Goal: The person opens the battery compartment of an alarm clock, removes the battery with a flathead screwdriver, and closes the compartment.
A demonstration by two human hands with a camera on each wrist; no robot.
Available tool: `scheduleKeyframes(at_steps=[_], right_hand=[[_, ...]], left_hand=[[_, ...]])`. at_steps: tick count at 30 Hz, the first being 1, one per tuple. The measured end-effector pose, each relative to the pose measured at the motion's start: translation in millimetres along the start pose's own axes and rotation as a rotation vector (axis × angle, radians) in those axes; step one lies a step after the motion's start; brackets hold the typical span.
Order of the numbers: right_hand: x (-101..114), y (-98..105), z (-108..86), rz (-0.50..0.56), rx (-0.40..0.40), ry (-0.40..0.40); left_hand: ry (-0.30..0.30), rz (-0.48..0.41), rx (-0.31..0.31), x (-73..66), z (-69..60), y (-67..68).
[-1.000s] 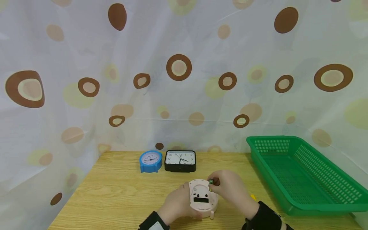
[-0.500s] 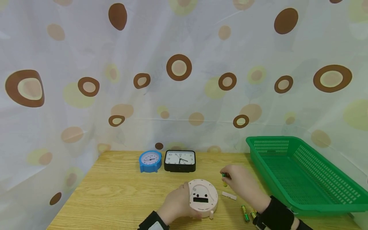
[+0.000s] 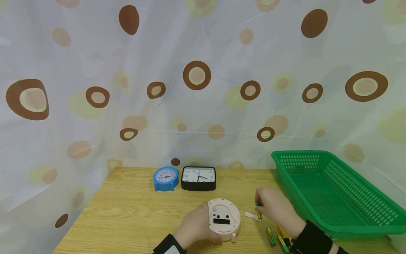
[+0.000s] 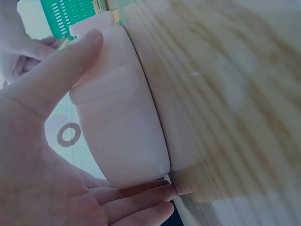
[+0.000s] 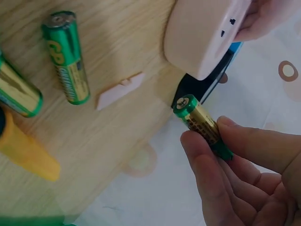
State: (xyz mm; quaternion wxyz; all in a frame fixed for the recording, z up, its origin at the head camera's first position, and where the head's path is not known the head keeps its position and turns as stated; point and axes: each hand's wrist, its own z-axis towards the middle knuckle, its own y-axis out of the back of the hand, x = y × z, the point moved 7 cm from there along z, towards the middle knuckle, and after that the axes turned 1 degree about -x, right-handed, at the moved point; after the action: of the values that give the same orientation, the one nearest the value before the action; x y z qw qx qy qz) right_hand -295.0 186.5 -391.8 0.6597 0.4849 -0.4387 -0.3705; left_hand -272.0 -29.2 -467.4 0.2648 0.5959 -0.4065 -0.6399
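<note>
My left hand (image 3: 196,223) grips a pale pink round alarm clock (image 3: 223,215), thumb on one side and fingers on the other in the left wrist view. The clock's back faces up, showing a dark battery slot. To its right, my right hand (image 3: 276,208) pinches a green-and-gold battery (image 5: 207,127) between thumb and fingertips, apart from the clock. Below that battery lies a small pale pink battery cover (image 5: 120,90). Two more green-and-gold batteries lie on the table: one battery (image 5: 68,61) near the cover, another battery (image 3: 283,243) closer to the right sleeve.
A blue clock (image 3: 166,179) and a black rectangular clock (image 3: 198,178) stand at the back of the wooden table (image 3: 127,211). On the right is a green basket (image 3: 364,230). A yellow object (image 5: 33,150) with a dark part lies beside the batteries, partly hidden by the right arm.
My right hand has moved away from the clock's back, rightward and then down toward the cover, still pinching the battery. The cover and loose batteries came into sight. My left hand has kept still.
</note>
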Motion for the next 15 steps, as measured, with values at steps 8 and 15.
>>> scheduleKeyframes(at_steps=[8, 15], right_hand=[[-9.7, -25.9, -5.5, 0.045, 0.067, -0.05], [-10.5, -43.4, -10.1, 0.036, 0.093, -0.055]], left_hand=[[-0.006, 0.019, -0.006, -1.2, -1.0, 0.2], [-0.014, 0.035, -0.007, -1.8, -1.6, 1.6]])
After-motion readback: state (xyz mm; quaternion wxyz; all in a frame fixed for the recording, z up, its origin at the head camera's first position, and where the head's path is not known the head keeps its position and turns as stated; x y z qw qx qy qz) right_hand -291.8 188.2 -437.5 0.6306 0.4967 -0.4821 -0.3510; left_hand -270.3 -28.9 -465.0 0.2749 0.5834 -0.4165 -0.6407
